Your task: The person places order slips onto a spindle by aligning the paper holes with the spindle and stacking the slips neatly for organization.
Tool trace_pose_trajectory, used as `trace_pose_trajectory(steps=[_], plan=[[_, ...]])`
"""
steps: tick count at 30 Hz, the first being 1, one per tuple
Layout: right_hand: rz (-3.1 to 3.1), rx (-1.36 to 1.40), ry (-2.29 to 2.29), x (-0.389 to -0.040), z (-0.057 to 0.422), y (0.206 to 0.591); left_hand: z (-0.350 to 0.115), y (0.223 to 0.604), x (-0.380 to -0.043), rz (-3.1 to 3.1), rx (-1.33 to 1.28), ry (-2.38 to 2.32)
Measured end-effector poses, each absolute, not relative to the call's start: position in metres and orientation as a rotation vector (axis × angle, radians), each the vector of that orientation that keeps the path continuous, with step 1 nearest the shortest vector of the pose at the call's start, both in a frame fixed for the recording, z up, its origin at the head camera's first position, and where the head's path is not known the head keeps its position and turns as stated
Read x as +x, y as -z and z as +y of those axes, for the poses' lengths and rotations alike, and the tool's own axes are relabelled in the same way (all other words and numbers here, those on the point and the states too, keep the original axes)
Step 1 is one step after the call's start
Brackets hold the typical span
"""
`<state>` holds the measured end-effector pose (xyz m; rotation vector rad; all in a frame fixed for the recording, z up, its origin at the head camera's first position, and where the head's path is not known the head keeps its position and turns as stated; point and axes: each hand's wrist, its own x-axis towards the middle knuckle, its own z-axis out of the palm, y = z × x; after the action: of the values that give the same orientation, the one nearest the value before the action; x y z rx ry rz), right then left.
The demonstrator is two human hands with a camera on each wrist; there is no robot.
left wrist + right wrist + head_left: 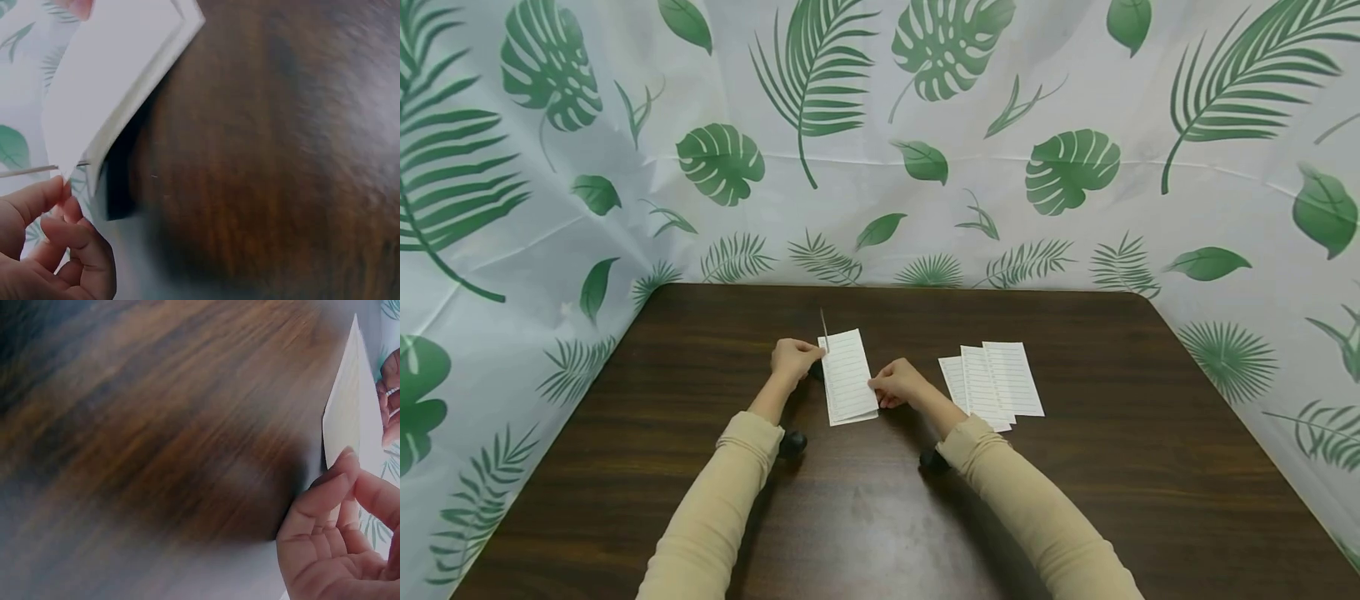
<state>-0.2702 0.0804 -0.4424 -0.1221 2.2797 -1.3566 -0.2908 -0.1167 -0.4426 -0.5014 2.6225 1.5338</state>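
Observation:
A white lined paper slip [848,375] is stretched between both hands above the table, tilted, with other slips showing under its lower edge. My left hand [793,360] pinches its left edge between thumb and finger. Right beside those fingertips, a thin metal spike [31,170] passes through the top slip and shows again in the gap below it. Part of a black base [122,194] sticks out beneath the papers. On the opposite edge, my right hand [897,383] pinches the slip with thumb and index finger, the other fingers curled.
Several similar lined slips [1015,379] lie overlapping in a fan to the right of the right hand. Everything rests on a dark wooden table [865,517]. A white curtain [850,200] printed with green leaves hangs behind and at both sides.

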Motion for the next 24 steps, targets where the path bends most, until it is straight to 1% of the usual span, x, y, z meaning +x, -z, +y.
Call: trace_pose_trajectory(steps=[9,17,20,24], plan=[[2.431,-0.209,1.183,-0.2715,0.0768,0.4423,-0.115,0.449,-0.2876,2.795,-0.403,-1.33],[2.463,-0.274,1.013,-0.2745,0.0745,0.4385,-0.1095,0.4474,-0.2869,2.861,-0.4,-1.239],[2.46,-0.283,0.998,-0.2763,0.0739,0.4389,-0.1098,0.4482,-0.2879,2.843,-0.404,-1.256],[2.455,-0.281,1.001,-0.2777,0.0739,0.4411,-0.1119,0.4507,-0.2888,2.688,-0.452,-1.413]])
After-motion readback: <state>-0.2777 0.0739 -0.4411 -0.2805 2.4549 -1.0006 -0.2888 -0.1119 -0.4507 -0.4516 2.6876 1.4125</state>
